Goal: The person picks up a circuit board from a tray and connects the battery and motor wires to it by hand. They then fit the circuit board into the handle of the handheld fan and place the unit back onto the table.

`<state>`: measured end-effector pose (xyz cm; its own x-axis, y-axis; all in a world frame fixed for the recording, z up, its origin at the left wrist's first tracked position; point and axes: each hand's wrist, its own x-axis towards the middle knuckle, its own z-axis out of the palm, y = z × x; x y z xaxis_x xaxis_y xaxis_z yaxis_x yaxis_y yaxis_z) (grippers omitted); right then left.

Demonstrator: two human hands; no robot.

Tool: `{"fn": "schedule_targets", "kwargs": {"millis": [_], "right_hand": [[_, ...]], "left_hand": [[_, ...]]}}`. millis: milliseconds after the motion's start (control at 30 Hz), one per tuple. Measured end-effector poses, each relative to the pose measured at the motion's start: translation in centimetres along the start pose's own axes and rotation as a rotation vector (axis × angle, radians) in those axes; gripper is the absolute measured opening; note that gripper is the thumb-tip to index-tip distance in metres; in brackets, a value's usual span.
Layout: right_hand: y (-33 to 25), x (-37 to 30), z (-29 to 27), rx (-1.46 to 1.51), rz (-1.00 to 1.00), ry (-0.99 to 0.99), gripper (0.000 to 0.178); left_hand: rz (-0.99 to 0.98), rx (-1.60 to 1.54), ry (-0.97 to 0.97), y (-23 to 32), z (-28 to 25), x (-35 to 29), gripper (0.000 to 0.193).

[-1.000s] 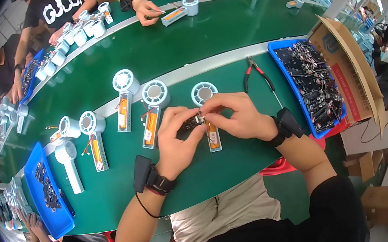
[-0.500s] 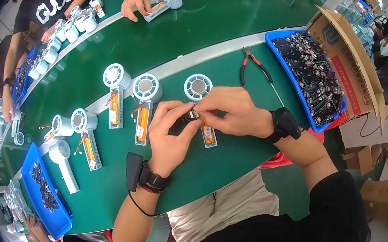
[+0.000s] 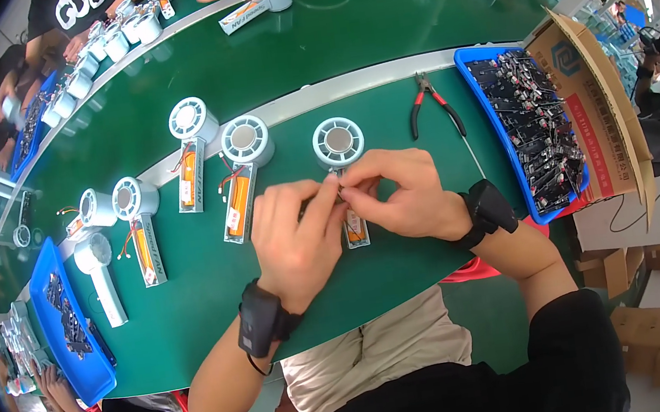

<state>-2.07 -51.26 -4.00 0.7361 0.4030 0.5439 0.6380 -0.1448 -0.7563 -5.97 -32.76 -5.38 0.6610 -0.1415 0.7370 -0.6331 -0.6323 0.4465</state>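
I am working at the green worktop [image 3: 402,246], with the blue tray [image 3: 505,141] of dark parts lying well to my right and the pliers [image 3: 433,105] resting unused near it. Directly ahead, the handheld fan unit [image 3: 339,145] is lying flat, its open handle [image 3: 357,232] pointing toward me. My left hand [image 3: 294,240] and right hand [image 3: 400,197] are meeting fingertip to fingertip over that handle, both pinching closed on something small; I cannot tell what. Judgement: I am keeping the pinch low and steady, close to the handle, so that nothing thin gets strained.
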Motion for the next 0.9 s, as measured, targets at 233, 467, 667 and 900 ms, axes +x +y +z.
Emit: {"fn": "schedule_targets", "kwargs": {"millis": [233,467,667,900], "right_hand": [[0.5,-0.3,-0.5,0.044,0.020,-0.052,0.013],[0.5,0.4,-0.1,-0.044,0.062,-0.007,0.013],[0.0,0.5,-0.3,-0.243,-0.062,0.012,0.011],[-0.3,-0.3,0.9,-0.348,-0.103,-0.076,0.020]], "left_hand": [[0.037,0.061,-0.029,0.3,-0.5,0.3,0.043],[-0.061,0.062,-0.084,-0.5,-0.1,0.8,0.034],[-0.884,-0.759,-0.184,-0.6,-0.2,0.8,0.023],[-1.235,-1.246,-0.203,-0.6,-1.3,1.1,0.027]]}}
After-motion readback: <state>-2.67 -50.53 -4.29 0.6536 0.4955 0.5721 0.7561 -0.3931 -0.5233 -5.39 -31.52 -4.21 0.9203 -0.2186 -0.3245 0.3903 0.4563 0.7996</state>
